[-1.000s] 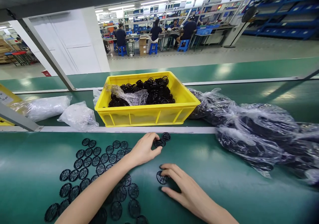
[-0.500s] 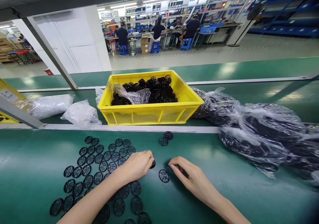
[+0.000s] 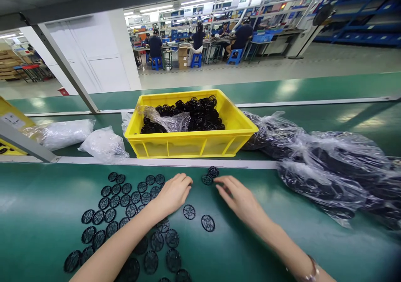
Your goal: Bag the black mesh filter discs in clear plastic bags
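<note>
Over the green work surface, my left hand (image 3: 174, 193) hovers with its fingers loosely bent and no part visible in it. Just below its fingertips lies a black spoked wheel-like disc (image 3: 189, 212), with another black disc (image 3: 208, 223) to its lower right. My right hand (image 3: 236, 196) is open, thumb apart from the fingers, its fingertips right beside a black disc (image 3: 207, 179); whether they touch it I cannot tell. One more disc (image 3: 213, 172) adjoins that one. Beneath and left of my left forearm, many similar discs (image 3: 114, 201) lie flat in rough rows, some hidden by the arm.
A yellow bin (image 3: 194, 145) of black discs and a clear plastic bag stands behind the pale rail (image 3: 169, 163). White bags (image 3: 103, 144) lie to its left, clear bags of dark parts (image 3: 326, 177) to its right. People sit at benches in the background.
My left hand has let go of a disc, which now lies on the surface, and has moved up. My right hand has moved up to the pair of discs near the rail.
</note>
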Motion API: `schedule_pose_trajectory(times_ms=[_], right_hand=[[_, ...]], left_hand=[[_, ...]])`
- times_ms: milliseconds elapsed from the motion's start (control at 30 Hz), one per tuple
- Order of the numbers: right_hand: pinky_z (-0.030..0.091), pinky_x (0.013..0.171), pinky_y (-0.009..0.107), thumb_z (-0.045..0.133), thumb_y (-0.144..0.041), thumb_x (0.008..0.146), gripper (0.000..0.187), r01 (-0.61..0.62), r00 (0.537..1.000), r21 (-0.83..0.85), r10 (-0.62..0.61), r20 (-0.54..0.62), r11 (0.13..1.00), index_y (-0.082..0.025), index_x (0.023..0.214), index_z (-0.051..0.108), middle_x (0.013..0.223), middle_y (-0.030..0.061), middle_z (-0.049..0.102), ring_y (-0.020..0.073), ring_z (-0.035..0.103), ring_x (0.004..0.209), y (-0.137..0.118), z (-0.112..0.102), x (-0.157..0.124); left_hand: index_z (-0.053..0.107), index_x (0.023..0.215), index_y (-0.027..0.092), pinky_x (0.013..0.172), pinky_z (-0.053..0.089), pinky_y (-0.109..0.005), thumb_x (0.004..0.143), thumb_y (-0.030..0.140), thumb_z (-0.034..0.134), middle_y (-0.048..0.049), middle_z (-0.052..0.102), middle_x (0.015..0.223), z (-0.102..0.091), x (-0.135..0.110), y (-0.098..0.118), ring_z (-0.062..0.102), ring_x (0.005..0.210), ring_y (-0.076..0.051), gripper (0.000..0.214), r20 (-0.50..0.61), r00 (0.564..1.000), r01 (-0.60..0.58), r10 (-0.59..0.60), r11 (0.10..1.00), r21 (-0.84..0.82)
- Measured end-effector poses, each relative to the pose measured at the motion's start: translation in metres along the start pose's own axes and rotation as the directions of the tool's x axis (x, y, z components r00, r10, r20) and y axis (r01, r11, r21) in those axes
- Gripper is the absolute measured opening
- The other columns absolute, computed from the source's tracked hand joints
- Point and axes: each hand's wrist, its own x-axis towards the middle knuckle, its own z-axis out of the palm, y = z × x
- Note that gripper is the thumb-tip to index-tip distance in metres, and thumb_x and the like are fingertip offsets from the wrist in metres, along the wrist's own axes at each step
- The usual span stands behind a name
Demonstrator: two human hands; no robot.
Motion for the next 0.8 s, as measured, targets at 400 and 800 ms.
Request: schedule_pose_trajectory(times_ms=[400,800], right_hand=[[0.052,0.096,0.047,0.047,-0.033,0.096,0.028,0.103,0.993,-0.083,-0.098,0.067,0.991,-0.027,0.121,0.059,0.117,0.0084,0.066,0.0281,0.061,0.112,0.04,-0.01,0.048],[0.055,0.082,0.043,0.043,-0.035,0.098,0.029,0.123,0.992,-0.129,-0.12,0.031,0.984,-0.022,0.119,0.058,0.109,0.0124,0.057,0.0282,0.063,0.096,0.032,-0.007,0.044]], left_hand=[[0.061,0.097,0.02,0.088,0.049,-0.037,0.098,0.032,0.053,-0.0083,0.068,0.1,0.022,0.065,0.006,0.063,0.1,-0.025,0.014,-0.001,0.995,-0.1,0.1,0.994,-0.052],[0.057,0.094,0.019,0.085,0.047,-0.041,0.094,0.025,0.056,-0.0093,0.06,0.101,0.004,0.019,-0.033,0.057,0.096,-0.027,0.006,-0.124,0.985,0.126,-0.12,0.991,0.043]])
